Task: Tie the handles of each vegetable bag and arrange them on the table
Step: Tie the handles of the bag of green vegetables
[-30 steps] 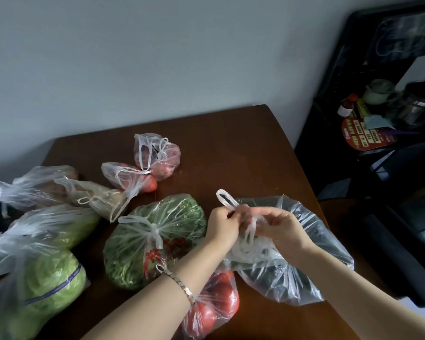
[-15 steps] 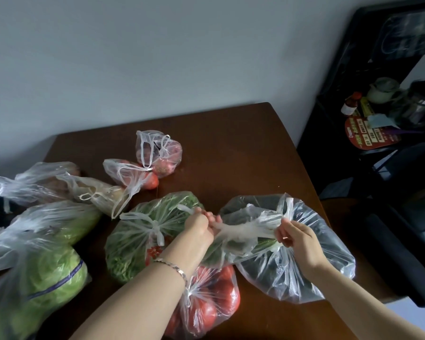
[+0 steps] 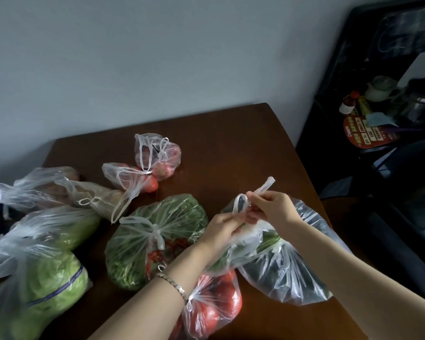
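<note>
A clear plastic bag of dark green vegetables (image 3: 287, 268) lies at the table's right front. My left hand (image 3: 222, 225) pinches one looped handle (image 3: 239, 203) of it above the bag mouth. My right hand (image 3: 272, 207) pinches the other handle (image 3: 265, 185), which sticks up to the right. Both hands meet just above the bag. A tied bag of green leaves (image 3: 157, 236) lies to the left of my hands. A tied bag of tomatoes (image 3: 214, 307) lies under my left forearm.
On the brown table (image 3: 231, 148) two small bags with red vegetables (image 3: 157, 153) (image 3: 133, 180) lie toward the back. Several larger bags with cabbage (image 3: 47, 285) crowd the left. A black shelf (image 3: 378, 119) with bottles stands right of the table.
My hands, pulled apart with the handles stretched between them, have come back together above the bag. One handle now loops by my left fingers, the other points up from my right.
</note>
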A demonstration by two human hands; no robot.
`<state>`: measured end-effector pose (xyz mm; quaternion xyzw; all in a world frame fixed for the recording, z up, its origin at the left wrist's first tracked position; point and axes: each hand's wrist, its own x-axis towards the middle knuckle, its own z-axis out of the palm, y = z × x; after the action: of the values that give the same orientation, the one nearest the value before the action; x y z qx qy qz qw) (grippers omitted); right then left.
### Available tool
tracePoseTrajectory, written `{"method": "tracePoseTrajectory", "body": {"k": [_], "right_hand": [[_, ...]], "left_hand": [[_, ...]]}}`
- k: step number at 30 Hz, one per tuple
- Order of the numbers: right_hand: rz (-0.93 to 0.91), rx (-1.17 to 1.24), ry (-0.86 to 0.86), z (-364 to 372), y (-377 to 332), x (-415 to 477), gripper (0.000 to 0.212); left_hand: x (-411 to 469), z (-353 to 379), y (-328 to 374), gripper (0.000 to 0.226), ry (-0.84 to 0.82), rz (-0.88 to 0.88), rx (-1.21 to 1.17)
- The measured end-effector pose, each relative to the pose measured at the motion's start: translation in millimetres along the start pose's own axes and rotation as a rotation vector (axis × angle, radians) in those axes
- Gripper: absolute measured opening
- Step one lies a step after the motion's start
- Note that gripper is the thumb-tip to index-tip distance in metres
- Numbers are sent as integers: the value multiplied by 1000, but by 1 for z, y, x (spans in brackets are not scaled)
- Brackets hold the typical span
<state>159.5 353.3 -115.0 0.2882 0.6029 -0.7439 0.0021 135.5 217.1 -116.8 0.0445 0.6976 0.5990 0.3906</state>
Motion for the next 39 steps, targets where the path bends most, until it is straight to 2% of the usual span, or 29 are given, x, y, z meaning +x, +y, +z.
{"method": "tracePoseTrajectory", "body": {"k": [3,5,7,9,11,14,16,19,21,25,28,30,32,34,36,37,39], "right_hand": [[14,29,-25,-1,9,-1,4],[5,-100,-59,-5,17,0,18],[-10,-333,-84,-8,19,0,26],[-38,-509,-134,-8,19,-2,18],[-59,-544,-154,-3,19,-5,8],[-71,-556,-114,7,17,-4,18],[-91,-573,-60,12,18,-3,27],[-41,-561,-38,12,25,-3,22],[-29,-613,-71,14,31,-5,18],[-106,-783,-122,26,32,-14,26],[-76,-605,-208,24,30,-18,24],[-60,-509,-263,20,30,-21,35],[-52,-551,-269,16,34,-24,40],[-1,-555,-240,13,38,-26,35],[49,-451,-211,9,41,-27,32],[59,-395,-196,8,41,-27,29],[77,-315,-159,6,39,-27,21]], "left_hand": [[5,-5,-4,24,94,-9,-47],[9,-5,-8,25,172,-29,-117],[12,-4,-12,28,240,-55,-183],[15,-2,-14,30,277,-85,-283],[16,1,-11,34,285,-104,-332],[18,6,-9,34,335,-85,-374],[18,6,-4,34,359,-53,-487],[23,-2,6,36,436,-51,-688],[26,-4,9,37,416,-34,-766],[26,4,16,37,312,-43,-819],[30,6,27,36,280,-68,-832],[31,7,32,36,275,-99,-756],[28,6,30,35,242,-114,-565],[23,3,25,33,199,-76,-130],[16,-3,17,30,145,23,372],[11,-4,12,29,105,61,530],[3,-5,1,34,13,58,653]]}}
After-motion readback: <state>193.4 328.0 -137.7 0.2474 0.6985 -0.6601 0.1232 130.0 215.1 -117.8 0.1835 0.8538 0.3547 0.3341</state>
